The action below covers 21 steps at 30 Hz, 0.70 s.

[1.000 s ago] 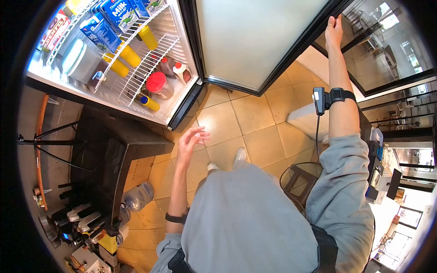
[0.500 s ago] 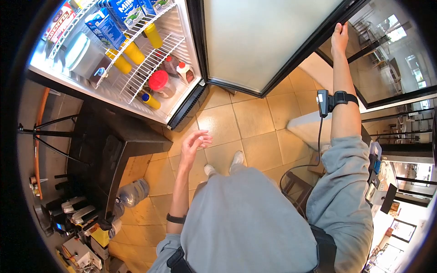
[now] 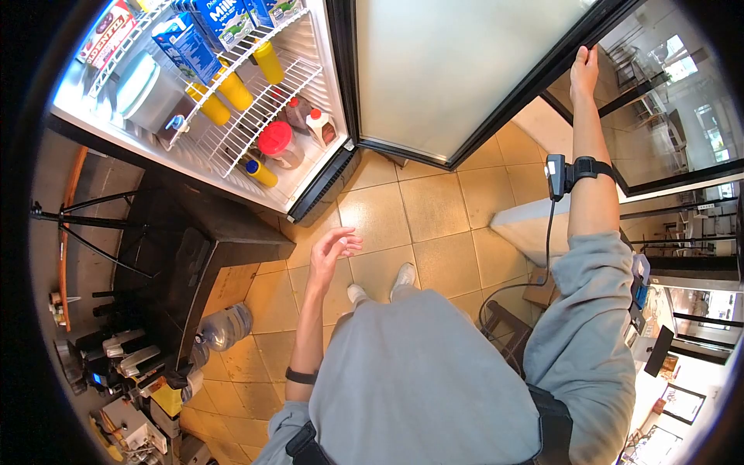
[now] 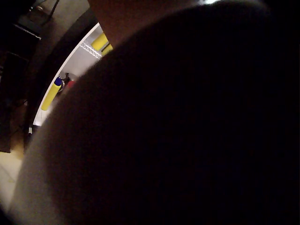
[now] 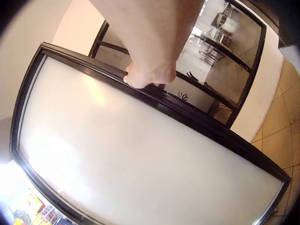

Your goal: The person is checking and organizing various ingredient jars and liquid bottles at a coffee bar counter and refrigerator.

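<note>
My right hand (image 3: 585, 76) grips the black-framed edge of a glass refrigerator door (image 3: 457, 74), which stands swung out. In the right wrist view, the fingers (image 5: 138, 79) curl over that frame. My left hand (image 3: 330, 253) hangs in front of the refrigerator with its fingers loosely bent, holding nothing. Inside the lit refrigerator, milk cartons (image 3: 186, 48) stand on a wire shelf (image 3: 267, 97). Yellow bottles (image 3: 234, 91), a red-lidded jar (image 3: 279, 146) and a white-capped bottle (image 3: 320, 125) are lower down. The left wrist view is mostly dark, with a yellow bottle (image 4: 50, 97) visible at its left.
A dark counter (image 3: 232, 244) stands left of the refrigerator, with a large clear water bottle (image 3: 226, 325) on the floor by it. Behind the door are a glass partition (image 3: 666, 101) and a pale low wall (image 3: 527, 225). A brown stool (image 3: 508, 333) sits at my right.
The head view has shifted slightly, so the refrigerator and door appear a little further right and lower. My right hand keeps its grip on the door; the left hand stays loosely bent.
</note>
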{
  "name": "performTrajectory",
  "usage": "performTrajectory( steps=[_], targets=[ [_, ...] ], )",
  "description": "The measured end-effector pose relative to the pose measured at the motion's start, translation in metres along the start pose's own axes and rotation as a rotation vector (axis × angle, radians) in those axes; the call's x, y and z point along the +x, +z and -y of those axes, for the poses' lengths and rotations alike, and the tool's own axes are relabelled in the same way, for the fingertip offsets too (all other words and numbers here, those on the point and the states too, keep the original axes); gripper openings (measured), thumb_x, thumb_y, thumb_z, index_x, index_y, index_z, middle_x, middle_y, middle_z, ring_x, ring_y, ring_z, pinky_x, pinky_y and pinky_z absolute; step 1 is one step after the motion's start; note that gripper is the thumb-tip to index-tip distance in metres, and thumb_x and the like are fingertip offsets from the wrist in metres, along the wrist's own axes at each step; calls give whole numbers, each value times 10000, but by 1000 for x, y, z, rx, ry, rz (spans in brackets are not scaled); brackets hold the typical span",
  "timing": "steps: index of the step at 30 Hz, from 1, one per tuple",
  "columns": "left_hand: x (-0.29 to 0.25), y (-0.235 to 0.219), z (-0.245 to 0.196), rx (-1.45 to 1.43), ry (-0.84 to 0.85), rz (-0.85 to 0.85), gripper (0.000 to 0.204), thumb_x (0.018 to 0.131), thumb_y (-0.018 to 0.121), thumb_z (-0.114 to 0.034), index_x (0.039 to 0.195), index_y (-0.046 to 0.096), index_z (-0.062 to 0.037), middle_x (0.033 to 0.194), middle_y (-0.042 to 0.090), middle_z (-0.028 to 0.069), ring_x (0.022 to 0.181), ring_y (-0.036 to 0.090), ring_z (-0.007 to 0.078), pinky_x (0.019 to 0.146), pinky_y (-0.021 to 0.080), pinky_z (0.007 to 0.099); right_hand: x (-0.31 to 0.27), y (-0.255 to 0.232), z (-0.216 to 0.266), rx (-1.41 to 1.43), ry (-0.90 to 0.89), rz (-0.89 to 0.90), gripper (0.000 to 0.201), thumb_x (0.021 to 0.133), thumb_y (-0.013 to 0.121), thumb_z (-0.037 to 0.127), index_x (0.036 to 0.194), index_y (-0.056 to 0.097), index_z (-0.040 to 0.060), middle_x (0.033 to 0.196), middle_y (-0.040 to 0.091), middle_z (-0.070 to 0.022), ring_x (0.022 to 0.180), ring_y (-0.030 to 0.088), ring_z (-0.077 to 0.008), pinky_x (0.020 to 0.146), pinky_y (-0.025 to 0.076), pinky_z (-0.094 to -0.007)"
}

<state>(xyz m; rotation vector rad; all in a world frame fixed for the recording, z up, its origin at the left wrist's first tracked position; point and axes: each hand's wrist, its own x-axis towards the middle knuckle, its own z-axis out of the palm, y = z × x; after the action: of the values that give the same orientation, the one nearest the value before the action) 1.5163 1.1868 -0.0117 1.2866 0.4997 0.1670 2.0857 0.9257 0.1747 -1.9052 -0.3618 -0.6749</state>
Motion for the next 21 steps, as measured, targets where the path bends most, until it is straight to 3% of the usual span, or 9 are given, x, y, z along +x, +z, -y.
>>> performTrajectory(
  steps=[15,19,21],
  targets=[
    [2,4,8,-42,-1,-25,292,972,525,-193,1182,617,-11,1019,693,131,907,670,184,771,495,283,10,3,-2,1,28,10,543,1034,454,326,1508,318,99,1460,463,-126,1289,476,-262,1055,369,-361],
    [4,2,13,-55,8,-20,289,973,527,-189,1184,617,-13,1017,691,127,909,666,182,769,492,280,6,8,1,13,-19,-22,504,1034,458,300,1484,367,92,1378,543,-108,1220,526,-237,1021,394,-354],
    [3,2,11,-49,3,-29,288,973,526,-187,1183,617,-13,1016,690,127,909,665,181,771,491,279,4,4,-4,26,78,6,510,1032,463,312,1476,376,77,1379,539,-105,1216,523,-229,1013,399,-355]
  ],
)
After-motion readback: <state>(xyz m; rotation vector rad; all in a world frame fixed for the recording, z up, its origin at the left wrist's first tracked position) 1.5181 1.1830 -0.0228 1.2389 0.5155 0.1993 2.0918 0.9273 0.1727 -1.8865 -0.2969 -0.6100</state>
